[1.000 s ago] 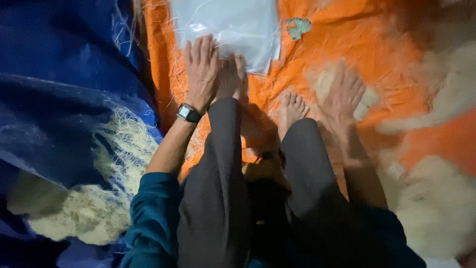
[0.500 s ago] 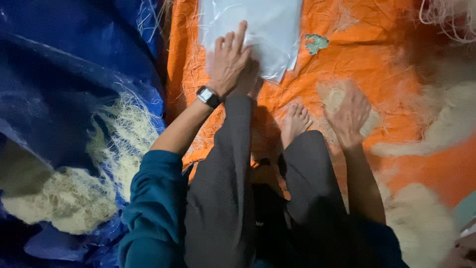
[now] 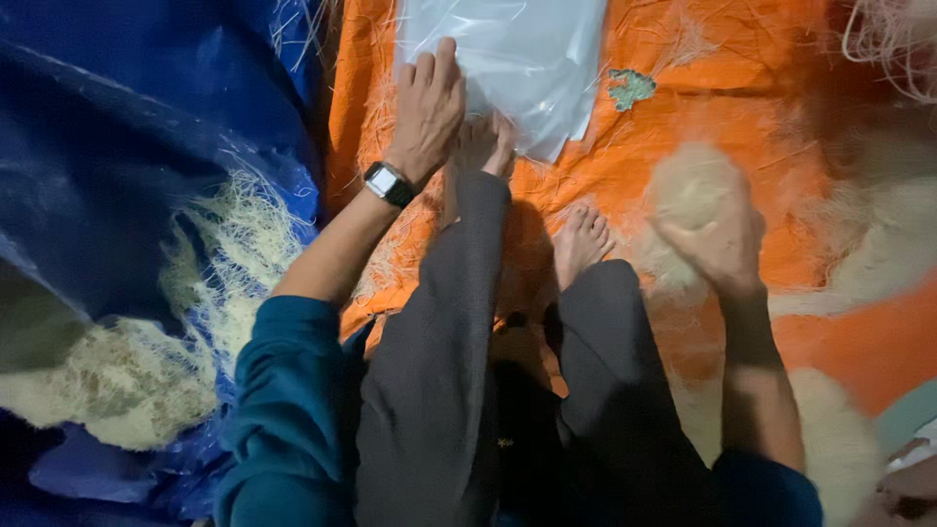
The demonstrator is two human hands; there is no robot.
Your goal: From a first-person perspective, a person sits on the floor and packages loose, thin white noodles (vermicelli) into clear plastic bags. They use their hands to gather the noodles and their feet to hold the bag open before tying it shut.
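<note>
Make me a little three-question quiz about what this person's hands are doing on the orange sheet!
1. True or false: the left hand rests flat by the clear plastic sheet.
2. What does the right hand hold? A) a pale fibre clump B) a cup C) scissors
3. Fill in: the wristwatch is on the ___ wrist.

Key: 1 true; 2 A; 3 left.

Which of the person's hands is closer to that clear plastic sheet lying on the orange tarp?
The left. The left hand rests flat at the clear plastic sheet's left edge, touching or almost touching it. The right hand is well below and to the right, apart from it, gripping a clump of pale fibre.
</note>
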